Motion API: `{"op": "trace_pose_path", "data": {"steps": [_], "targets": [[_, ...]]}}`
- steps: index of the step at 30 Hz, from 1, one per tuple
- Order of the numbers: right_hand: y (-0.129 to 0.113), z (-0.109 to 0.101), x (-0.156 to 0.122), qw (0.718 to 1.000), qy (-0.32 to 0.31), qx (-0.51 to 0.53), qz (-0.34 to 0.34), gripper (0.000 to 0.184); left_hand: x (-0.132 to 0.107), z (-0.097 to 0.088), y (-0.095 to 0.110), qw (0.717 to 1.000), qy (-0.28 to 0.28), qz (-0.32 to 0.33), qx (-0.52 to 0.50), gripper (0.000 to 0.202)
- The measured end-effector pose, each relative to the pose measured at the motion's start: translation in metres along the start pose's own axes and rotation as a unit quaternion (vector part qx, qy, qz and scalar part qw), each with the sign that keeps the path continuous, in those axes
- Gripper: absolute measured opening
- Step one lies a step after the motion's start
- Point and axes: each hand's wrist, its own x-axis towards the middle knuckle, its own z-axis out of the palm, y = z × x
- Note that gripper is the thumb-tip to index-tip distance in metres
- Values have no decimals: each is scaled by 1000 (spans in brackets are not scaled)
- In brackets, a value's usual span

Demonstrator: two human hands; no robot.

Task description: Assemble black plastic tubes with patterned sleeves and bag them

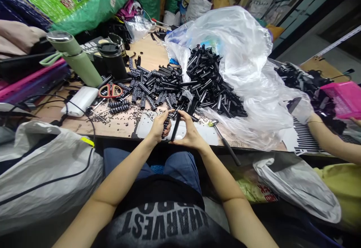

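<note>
My left hand (160, 127) is closed around a dark piece with white dots (166, 124). Between the thumb and fingers of my right hand (189, 130) is a slim black plastic piece (175, 127), held nearly upright at its two ends. Both hands meet close together over a pale mat (207, 132) at the table's front edge. Just beyond them lie several black-and-white dotted pieces (145, 88). A heap of plain black plastic pieces (203, 79) spills from a clear plastic bag (245, 45). Tiny dark bits (121, 119) are scattered left of my hands.
A hammer (225, 141) overhangs the table edge on the right. Scissors (111, 90), a white box-shaped device (80, 101) with cables, a green flask (79, 62) and a black cup (113, 60) stand left. Another person's arm (328, 133) works by a pink basket (344, 97).
</note>
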Motion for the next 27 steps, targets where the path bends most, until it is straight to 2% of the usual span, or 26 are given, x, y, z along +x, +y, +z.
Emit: {"op": "trace_pose_path", "data": {"steps": [6, 12, 21, 24, 27], "targets": [[-3, 5, 3, 999, -15, 22, -40, 115, -3, 7, -6, 998, 63, 3, -30, 38], [0, 11, 0, 998, -34, 57, -3, 115, -7, 19, -4, 994, 83, -66, -16, 37], [10, 26, -11, 993, 1, 105, 60, 109, 1, 28, -2, 981, 107, -159, 10, 28], [12, 32, -14, 993, 31, 78, 82, 110, 3, 30, -2, 980, 95, -176, 17, 32], [17, 36, -20, 993, 58, 49, 95, 110, 4, 25, -8, 982, 52, -176, 44, 35]]}}
